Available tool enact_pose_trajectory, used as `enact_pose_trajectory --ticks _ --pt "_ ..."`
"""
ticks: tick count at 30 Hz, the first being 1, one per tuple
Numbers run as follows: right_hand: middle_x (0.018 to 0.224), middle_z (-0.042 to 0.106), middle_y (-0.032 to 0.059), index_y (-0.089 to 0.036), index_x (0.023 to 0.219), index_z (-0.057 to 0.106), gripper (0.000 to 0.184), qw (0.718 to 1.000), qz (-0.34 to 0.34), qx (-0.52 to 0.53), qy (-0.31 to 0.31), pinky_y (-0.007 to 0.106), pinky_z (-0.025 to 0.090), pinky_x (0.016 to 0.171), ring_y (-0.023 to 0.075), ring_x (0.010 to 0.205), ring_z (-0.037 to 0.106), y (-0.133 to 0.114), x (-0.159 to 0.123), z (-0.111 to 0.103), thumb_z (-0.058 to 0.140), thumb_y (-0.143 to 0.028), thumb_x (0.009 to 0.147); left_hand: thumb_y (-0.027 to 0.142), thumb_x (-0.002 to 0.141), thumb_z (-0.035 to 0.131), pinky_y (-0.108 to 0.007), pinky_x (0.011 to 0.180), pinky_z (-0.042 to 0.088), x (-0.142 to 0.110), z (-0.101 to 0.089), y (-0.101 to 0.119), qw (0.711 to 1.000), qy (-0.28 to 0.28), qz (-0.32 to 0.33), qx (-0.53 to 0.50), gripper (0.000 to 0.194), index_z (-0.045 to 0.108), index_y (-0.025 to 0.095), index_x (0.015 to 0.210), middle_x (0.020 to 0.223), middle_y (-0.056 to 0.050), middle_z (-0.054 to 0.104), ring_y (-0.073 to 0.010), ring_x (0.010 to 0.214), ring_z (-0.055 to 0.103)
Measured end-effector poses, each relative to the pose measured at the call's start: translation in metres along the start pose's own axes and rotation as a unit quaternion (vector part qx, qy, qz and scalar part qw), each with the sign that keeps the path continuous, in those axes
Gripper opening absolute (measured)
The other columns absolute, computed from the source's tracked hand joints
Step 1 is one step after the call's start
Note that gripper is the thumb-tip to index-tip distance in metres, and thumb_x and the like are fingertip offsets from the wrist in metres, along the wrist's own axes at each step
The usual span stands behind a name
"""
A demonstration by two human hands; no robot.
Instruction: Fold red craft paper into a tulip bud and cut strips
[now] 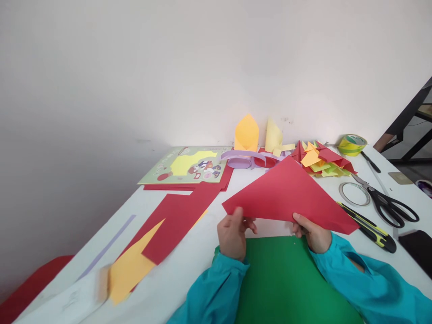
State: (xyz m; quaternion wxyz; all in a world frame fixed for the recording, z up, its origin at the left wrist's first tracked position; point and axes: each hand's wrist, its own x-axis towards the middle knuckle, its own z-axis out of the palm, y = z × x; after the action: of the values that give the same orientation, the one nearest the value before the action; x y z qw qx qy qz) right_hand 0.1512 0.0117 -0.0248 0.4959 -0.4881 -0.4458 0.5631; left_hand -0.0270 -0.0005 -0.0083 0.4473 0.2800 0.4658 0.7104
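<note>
Far L there's a red curved edge (37,285) past the table, can't tell what it is. Then on the white table (199,256): blurry white obj (67,301) w/ a brownish end, thin purple paper strip (106,245), orange-yellow paper piece (135,261) partly over some red cut paper (180,220). Behind that, a green booklet w/ cartoon art (185,166) on top of red sheets (225,180).

L hand (232,231) (teal sleeve): thumb over the bottom edge of the red paper triangle (286,193) nr its L corner, fingers curled; too blurry tbh, can't tell if it's actually pinching. Triangle's held up mid-table, pt up, above a green sheet (280,279). Behind it: purple paper loops (239,162), an upright orange paper shape (246,132) and a pale yellow one (272,135) by the wall.

R hand (315,231) def has the bottom edge pinched btwn thumb & fingers, right of center. Past it: pile of folded paper (320,159), yellow-green tape roll (353,145), clear tape ring (354,193), yellow/blk utility knife (371,227) partly under the triangle's R corner, blk-handled scissors (384,204), and a flat blk obj (418,249), prob a phone.
</note>
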Motion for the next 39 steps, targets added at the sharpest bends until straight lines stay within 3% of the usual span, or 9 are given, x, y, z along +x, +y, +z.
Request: enact_pose_trajectory --ticks 3,6,12,18,22,28,31,35,39 --pt "0.043 0.056 -0.0002 -0.018 0.047 0.061 0.041 0.998 -0.025 -0.039 -0.031 0.026 0.042 0.048 0.0113 0.041 0.049 -0.004 -0.003 0.002 0.062 -0.049 0.074 0.037 0.062 0.073 -0.027 0.039 0.043 -0.016 0.004 -0.004 0.984 -0.118 -0.006 0.135 0.028 0.060 0.014 0.052 0.043 0.000 0.056 -0.0138 0.038 0.052" --pt "0.042 0.054 -0.0014 -0.020 0.046 0.060 0.043 0.993 -0.040 -0.090 -0.070 0.028 0.045 0.054 0.0124 0.043 0.051 -0.011 -0.010 0.006 0.059 -0.051 0.075 0.038 0.071 0.065 -0.029 0.048 0.047 -0.027 0.007 -0.005 0.954 -0.184 0.017 0.237 0.030 0.060 0.017 0.050 0.044 0.000 0.056 -0.0144 0.042 0.055" --pt "0.056 0.060 -0.0012 -0.021 0.057 0.062 0.033 0.991 -0.024 -0.095 -0.092 0.027 0.047 0.054 0.0133 0.053 0.055 -0.021 -0.021 0.015 0.062 -0.051 0.071 0.041 0.081 0.050 -0.032 0.065 0.050 -0.028 0.006 -0.005 0.902 -0.248 0.061 0.348 0.039 0.057 0.022 0.048 0.048 0.002 0.058 -0.0154 0.052 0.059" --pt "0.054 0.058 -0.0011 -0.019 0.057 0.061 0.039 0.988 -0.014 -0.135 -0.073 0.028 0.048 0.060 0.0130 0.052 0.054 -0.014 -0.020 0.016 0.056 -0.054 0.076 0.045 0.081 0.049 -0.034 0.070 0.048 -0.031 0.009 0.001 0.855 -0.205 0.081 0.470 0.039 0.058 0.022 0.051 0.053 0.002 0.060 -0.0163 0.056 0.059" --pt "0.052 0.057 -0.0002 -0.019 0.057 0.062 0.044 0.981 -0.005 -0.180 -0.075 0.030 0.048 0.064 0.0143 0.054 0.056 -0.007 -0.018 0.012 0.051 -0.056 0.079 0.049 0.082 0.046 -0.032 0.066 0.048 -0.037 0.013 0.006 0.866 -0.173 0.058 0.466 0.042 0.056 0.022 0.051 0.053 0.002 0.059 -0.0160 0.055 0.058" --pt "0.054 0.059 -0.0002 -0.019 0.058 0.062 0.043 0.982 -0.012 -0.167 -0.085 0.029 0.049 0.063 0.0139 0.054 0.056 -0.011 -0.018 0.012 0.053 -0.056 0.078 0.051 0.083 0.042 -0.033 0.070 0.049 -0.036 0.012 0.006 0.881 -0.206 0.014 0.425 0.046 0.055 0.022 0.051 0.056 0.000 0.060 -0.0171 0.061 0.060" --pt "0.053 0.060 -0.0003 -0.019 0.054 0.061 0.041 0.988 -0.022 -0.132 -0.077 0.028 0.050 0.061 0.0137 0.053 0.058 -0.017 -0.016 0.012 0.057 -0.054 0.076 0.055 0.081 0.043 -0.032 0.066 0.050 -0.033 0.010 0.001 0.914 -0.212 -0.017 0.344 0.046 0.058 0.020 0.055 0.054 0.000 0.059 -0.0157 0.055 0.058" --pt "0.048 0.059 -0.0010 -0.018 0.054 0.063 0.040 0.997 -0.028 -0.058 -0.049 0.025 0.049 0.053 0.0111 0.043 0.054 -0.016 -0.007 0.008 0.058 -0.051 0.076 0.062 0.073 0.051 -0.029 0.044 0.046 -0.025 0.009 -0.007 0.972 -0.140 -0.091 0.165 0.049 0.061 0.016 0.060 0.048 0.000 0.054 -0.0135 0.042 0.052" --pt "0.052 0.063 0.0031 -0.015 0.054 0.063 0.038 0.998 -0.009 0.060 -0.009 0.024 0.046 0.044 0.0110 0.039 0.053 -0.010 0.003 0.003 0.063 -0.048 0.074 0.055 0.071 0.059 -0.026 0.035 0.040 -0.014 0.009 -0.005 0.985 -0.081 -0.138 0.063 0.045 0.061 0.012 0.056 0.043 0.000 0.052 -0.0120 0.036 0.048"
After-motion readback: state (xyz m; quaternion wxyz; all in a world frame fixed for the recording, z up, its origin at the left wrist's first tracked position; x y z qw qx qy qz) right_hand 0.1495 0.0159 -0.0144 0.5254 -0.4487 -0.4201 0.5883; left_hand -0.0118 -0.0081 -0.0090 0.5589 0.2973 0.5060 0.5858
